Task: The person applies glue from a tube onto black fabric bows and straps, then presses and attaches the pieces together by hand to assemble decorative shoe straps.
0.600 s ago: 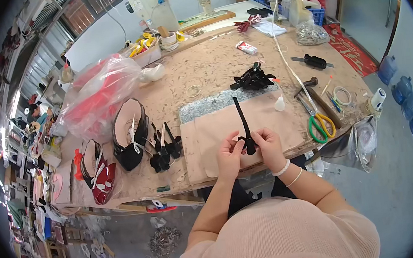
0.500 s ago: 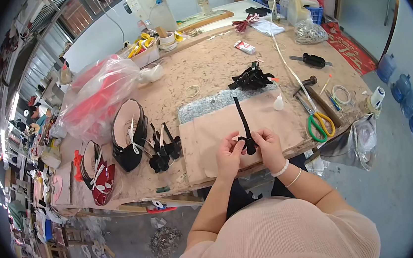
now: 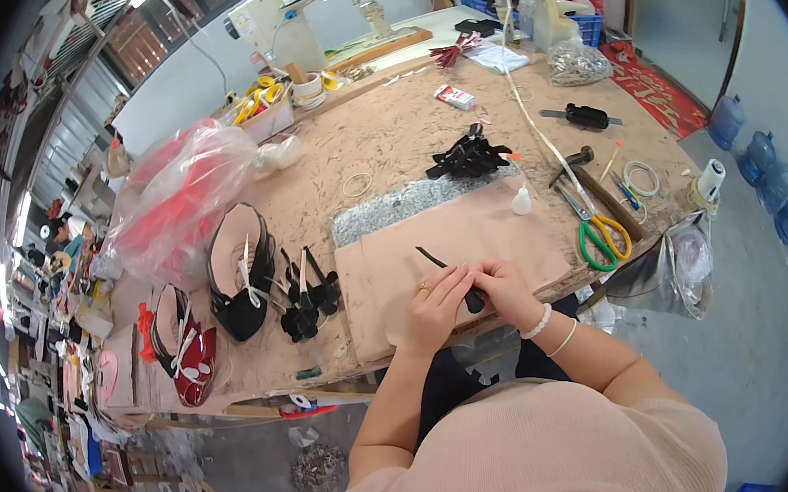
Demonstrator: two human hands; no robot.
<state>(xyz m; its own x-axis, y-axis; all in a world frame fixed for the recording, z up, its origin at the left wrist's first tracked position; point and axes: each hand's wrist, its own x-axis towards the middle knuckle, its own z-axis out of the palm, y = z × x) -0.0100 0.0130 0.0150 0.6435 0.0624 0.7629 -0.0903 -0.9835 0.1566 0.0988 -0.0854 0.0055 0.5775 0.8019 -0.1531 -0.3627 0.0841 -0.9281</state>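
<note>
Fingers (image 3: pixel 448 288) of our 2 hands close narrowly on 1 black strap (image 3: pixel 474 303), over the near part of the pale sheet (image 3: pixel 386 266). Our left hand (image 3: pixel 432 320) covers the strap's middle; our right hand (image 3: pixel 510 297) pinches just beside it. 1 end points away from us. We judge the step to be shaping the strap by fingertip; the next move seems to call for a firm, even pinch.

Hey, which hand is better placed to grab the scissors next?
Likely the right hand: the scissors lie to its right, farther from the left hand. Both hands hold the black strap.
</note>
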